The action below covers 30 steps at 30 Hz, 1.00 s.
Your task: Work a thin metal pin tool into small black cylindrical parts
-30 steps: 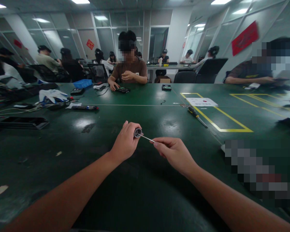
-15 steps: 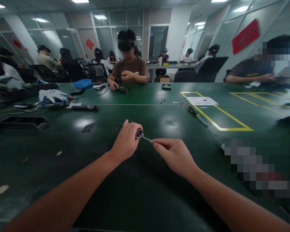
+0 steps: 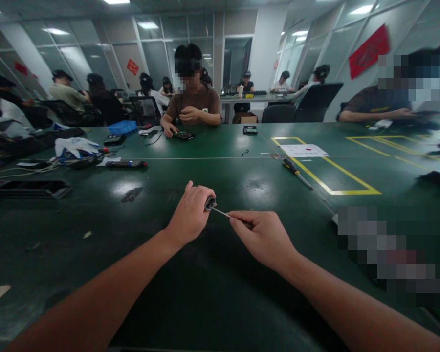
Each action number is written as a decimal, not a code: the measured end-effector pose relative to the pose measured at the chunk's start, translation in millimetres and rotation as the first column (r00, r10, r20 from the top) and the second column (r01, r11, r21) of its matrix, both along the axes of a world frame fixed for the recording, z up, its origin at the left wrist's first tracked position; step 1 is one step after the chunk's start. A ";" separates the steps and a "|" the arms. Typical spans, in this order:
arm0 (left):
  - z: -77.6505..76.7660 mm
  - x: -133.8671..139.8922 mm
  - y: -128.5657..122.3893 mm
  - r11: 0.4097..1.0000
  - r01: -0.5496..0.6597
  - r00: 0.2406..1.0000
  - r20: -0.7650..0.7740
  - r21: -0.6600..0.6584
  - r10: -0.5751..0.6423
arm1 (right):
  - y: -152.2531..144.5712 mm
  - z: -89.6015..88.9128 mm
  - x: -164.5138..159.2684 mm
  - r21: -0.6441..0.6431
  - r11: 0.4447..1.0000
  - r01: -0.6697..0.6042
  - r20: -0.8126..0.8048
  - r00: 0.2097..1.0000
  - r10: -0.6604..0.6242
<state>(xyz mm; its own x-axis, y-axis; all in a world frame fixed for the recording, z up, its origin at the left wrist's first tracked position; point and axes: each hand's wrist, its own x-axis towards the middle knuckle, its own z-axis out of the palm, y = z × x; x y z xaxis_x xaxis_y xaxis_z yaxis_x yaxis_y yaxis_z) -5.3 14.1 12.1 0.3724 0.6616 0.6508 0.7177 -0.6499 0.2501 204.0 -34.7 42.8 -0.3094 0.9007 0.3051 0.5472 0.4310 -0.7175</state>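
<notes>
My left hand point(image 3: 191, 212) is closed around a small dark cylindrical part point(image 3: 210, 203), whose round open end faces right. Most of that part is hidden by my fingers. From the right, my right hand point(image 3: 266, 234) pinches a slim metal tool with a thin straight shaft point(image 3: 220, 211). The shaft's tip reaches the part's open end; how deep it goes I cannot tell. My fingers cover most of the tool's rear end. Both hands are above the green table point(image 3: 205, 298).
A yellow-and-black screwdriver point(image 3: 297, 173) lies beside a yellow tape outline, near a paper sheet point(image 3: 303, 150). At left are white-and-blue gloves point(image 3: 75, 146), a dark pen-like tool point(image 3: 125, 165), a black frame point(image 3: 27, 189) and a blue bin point(image 3: 122, 127). A co-worker point(image 3: 192, 105) sits opposite.
The view has shifted slightly, so the table items appear a little further left and up. Both hands keep nearly the same pose, with the shaft's tip still at the cylindrical part's opening.
</notes>
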 end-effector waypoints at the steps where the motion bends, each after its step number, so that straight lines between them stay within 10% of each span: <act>1: -0.1 0.0 0.3 1.000 0.005 1.000 -0.008 0.008 -0.005 | -0.3 0.5 -0.4 -0.003 1.000 0.006 0.013 1.000 -0.006; 30: -2.2 2.5 -1.0 0.999 0.006 0.997 0.081 -0.054 -0.002 | 1.6 -2.6 -4.9 -0.212 0.977 0.019 -0.082 0.996 -0.037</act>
